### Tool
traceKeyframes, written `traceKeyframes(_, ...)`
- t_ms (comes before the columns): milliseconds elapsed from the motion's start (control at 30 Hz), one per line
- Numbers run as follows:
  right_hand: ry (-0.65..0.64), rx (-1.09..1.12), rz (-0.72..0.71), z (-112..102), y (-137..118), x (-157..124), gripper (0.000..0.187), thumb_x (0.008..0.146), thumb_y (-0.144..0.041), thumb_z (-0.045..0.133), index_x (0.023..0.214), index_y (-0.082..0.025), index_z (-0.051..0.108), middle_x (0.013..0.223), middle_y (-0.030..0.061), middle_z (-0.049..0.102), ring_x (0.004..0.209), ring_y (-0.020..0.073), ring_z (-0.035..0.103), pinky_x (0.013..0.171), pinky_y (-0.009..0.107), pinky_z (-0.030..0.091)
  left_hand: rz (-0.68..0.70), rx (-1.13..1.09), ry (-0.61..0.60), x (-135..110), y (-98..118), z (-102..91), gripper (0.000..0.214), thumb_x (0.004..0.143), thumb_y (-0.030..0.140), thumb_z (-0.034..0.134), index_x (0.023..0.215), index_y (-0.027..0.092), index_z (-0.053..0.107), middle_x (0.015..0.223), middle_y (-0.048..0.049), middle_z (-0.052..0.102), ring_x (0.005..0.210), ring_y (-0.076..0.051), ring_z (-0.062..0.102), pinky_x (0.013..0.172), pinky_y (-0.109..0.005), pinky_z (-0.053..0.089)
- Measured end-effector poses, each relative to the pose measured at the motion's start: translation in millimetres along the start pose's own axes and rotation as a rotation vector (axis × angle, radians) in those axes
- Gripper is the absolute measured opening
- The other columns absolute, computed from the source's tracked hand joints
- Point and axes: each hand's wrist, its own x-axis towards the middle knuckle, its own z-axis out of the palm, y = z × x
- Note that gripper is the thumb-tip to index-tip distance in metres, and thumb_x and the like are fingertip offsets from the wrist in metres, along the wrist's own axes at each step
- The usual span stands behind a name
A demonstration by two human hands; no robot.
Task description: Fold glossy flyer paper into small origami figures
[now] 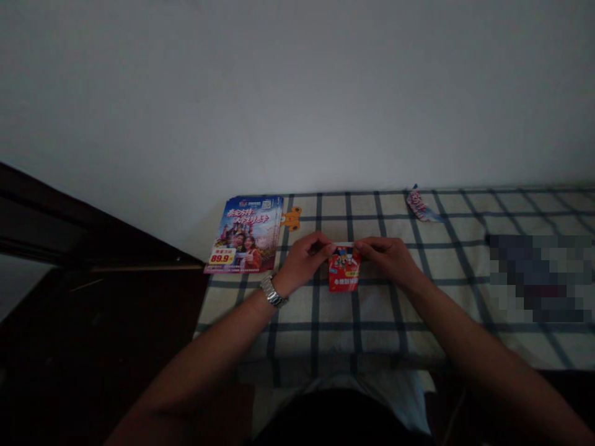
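Note:
A small red printed paper is held upright over the checked tablecloth. My left hand, with a metal watch at the wrist, pinches its upper left corner. My right hand pinches the upper right corner. Both hands have their fingers closed on the top edge, which shows as a white strip between them.
A stack of colourful flyers lies at the table's far left corner, with a small orange piece beside it. A crumpled folded paper sits by the wall. A blurred dark patch covers the right side. Dark furniture stands to the left.

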Motion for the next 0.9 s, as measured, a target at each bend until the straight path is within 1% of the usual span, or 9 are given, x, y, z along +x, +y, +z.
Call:
traceKeyframes(167,-0.002,-0.014,-0.005,-0.6,-1.0,0.3,0.039,0.089,-0.057,0.069,0.089,-0.021,0.082,0.079,0.0034,0.079,0.072,0.0220,0.073,0.067,0.032,0.058,0.001,-0.040,-0.003,-0.7,1.0,0.6,0.027,0.095,0.044,0.067,0.088,0.019,0.065,0.082,0.0002,0.066,0.075,-0.014,0.061,0.070,-0.025,0.049)
traceKeyframes(333,0.025,-0.045,-0.022,1.6,-3.0,1.2,0.037,0.090,-0.055,0.068,0.089,-0.021,0.082,0.079,0.0034,0.079,0.074,0.0219,0.073,0.068,0.031,0.059,-0.011,-0.056,0.008,-1.0,0.2,1.5,0.026,0.095,0.043,0.067,0.086,0.018,0.064,0.079,0.0005,0.064,0.073,-0.013,0.060,0.069,-0.024,0.048)
traceKeyframes(500,-0.023,0.008,0.021,3.4,-4.8,1.1,0.038,0.089,-0.055,0.069,0.100,-0.021,0.081,0.086,0.0040,0.080,0.076,0.0223,0.074,0.069,0.031,0.060,-0.011,-0.033,0.052,-0.5,-3.1,0.3,0.026,0.094,0.043,0.067,0.087,0.018,0.065,0.080,0.0001,0.064,0.074,-0.013,0.059,0.069,-0.024,0.047)
traceKeyframes(633,-0.058,0.005,0.032,2.3,-2.2,0.2,0.038,0.089,-0.056,0.068,0.095,-0.021,0.081,0.086,0.0036,0.080,0.077,0.0232,0.074,0.070,0.032,0.060,-0.011,-0.038,0.062,-0.1,-2.8,-0.5,0.026,0.094,0.044,0.067,0.087,0.019,0.065,0.080,0.0003,0.064,0.074,-0.013,0.060,0.070,-0.025,0.047)
traceKeyframes(800,-0.060,-0.053,0.017,-0.1,0.1,-0.9,0.039,0.092,-0.057,0.065,0.089,-0.021,0.080,0.081,0.0023,0.079,0.075,0.0225,0.073,0.069,0.031,0.058,-0.007,-0.025,0.059,-0.6,-0.6,-0.1,0.026,0.094,0.044,0.066,0.088,0.019,0.065,0.079,0.0004,0.063,0.074,-0.013,0.059,0.069,-0.025,0.047)
traceKeyframes(900,-0.055,-0.087,0.006,-1.1,-0.9,-0.7,0.040,0.092,-0.058,0.064,0.090,-0.021,0.081,0.082,0.0021,0.079,0.076,0.0226,0.073,0.069,0.031,0.057,0.001,-0.022,0.055,-0.6,0.9,0.1,0.025,0.095,0.042,0.066,0.087,0.019,0.064,0.079,0.0006,0.063,0.074,-0.013,0.058,0.069,-0.024,0.046)
